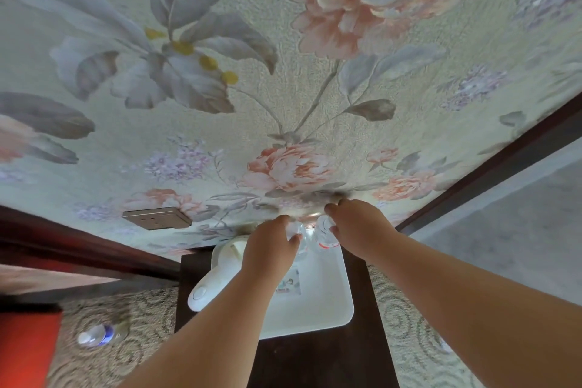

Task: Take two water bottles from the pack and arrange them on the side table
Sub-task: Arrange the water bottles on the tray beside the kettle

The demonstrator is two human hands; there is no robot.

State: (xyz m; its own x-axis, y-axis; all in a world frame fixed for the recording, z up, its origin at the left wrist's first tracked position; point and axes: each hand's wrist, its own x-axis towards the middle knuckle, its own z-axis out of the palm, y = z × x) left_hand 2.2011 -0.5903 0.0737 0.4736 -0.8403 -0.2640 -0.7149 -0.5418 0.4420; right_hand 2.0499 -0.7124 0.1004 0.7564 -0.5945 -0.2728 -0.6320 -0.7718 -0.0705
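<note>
Nearly done, I'd say: left hand (271,246) & right hand (356,227) each closed round a bottle top, left bottle (299,235) & right bottle (324,235) upright side by side at far end of white tray (315,312) on side table (315,362); only letting go left.

Two clear, glossy plastic water bottles (324,235) stand on a smooth white plastic tray (318,309) with a soft sheen. The table (315,359) beneath is dark polished wood. The floral wallpaper (283,72) in the upper frame looks rough and embossed; the carpet (406,318) is matt, looped pile.
</note>
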